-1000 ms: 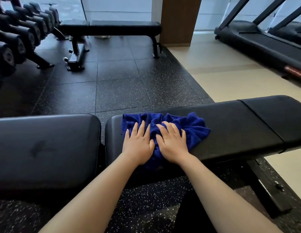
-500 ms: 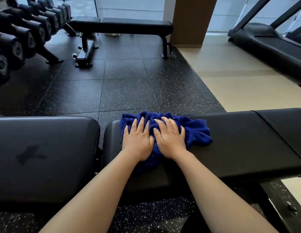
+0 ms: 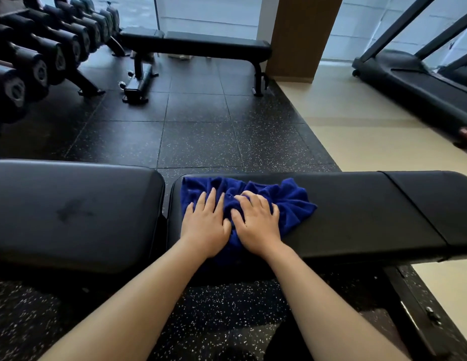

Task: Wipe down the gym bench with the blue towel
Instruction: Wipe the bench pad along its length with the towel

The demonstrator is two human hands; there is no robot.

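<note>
A bunched blue towel (image 3: 284,201) lies on the left end of the black gym bench pad (image 3: 362,214) right in front of me. My left hand (image 3: 205,222) presses flat on the towel's left part with fingers straight and spread. Beside it, thumbs nearly touching, my right hand (image 3: 256,221) presses on the towel's middle with fingers slightly bent over the cloth. Part of the towel is hidden under both hands and hangs over the near edge.
A second black pad (image 3: 71,212) adjoins on the left across a narrow gap. Another flat bench (image 3: 201,46) stands at the back, a dumbbell rack (image 3: 31,58) at far left, a treadmill (image 3: 414,84) at right. The bench's frame leg (image 3: 414,316) runs along the floor at lower right.
Both hands have stayed pressed on the towel near the pad's left end; the towel's bunched folds shifted slightly. The view drifted, so the bench sits a little differently in frame.
</note>
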